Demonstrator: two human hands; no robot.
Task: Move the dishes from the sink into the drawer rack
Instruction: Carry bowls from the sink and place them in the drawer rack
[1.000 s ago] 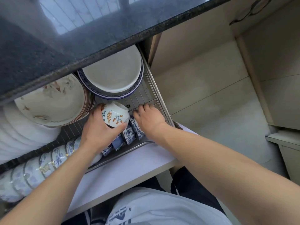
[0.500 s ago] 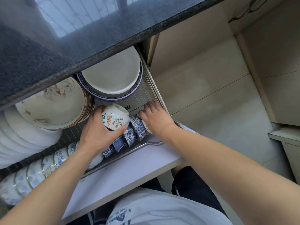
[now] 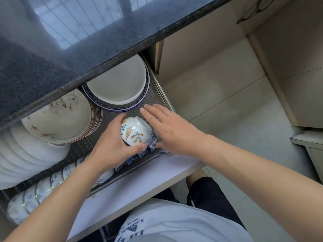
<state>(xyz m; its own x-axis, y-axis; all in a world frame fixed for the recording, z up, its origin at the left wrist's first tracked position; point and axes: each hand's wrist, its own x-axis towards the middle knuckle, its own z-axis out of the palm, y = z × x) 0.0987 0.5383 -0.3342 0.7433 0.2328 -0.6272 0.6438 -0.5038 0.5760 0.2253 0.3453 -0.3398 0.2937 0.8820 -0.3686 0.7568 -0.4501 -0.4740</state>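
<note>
Dark speckled granite countertop (image 3: 52, 72) running diagonally across the upper left, its polished surface reflecting a barred window in pale blue daylight; beige cabinet side panel (image 3: 197, 55) standing just right of it below the edge; large pale grey floor tiles (image 3: 236, 123) with thin dark grout lines spreading across the right half; cream wall panel (image 3: 300, 49) rising at the far right, a dark cord (image 3: 253, 10) hanging at its top; corner of a light cabinet (image 3: 307, 144) showing at the right edge; soft, even daylight filling the room

Inverted, partly legible "elegance" on the rim of the floral plate (image 3: 57, 119); shirt print unreadable.
</note>
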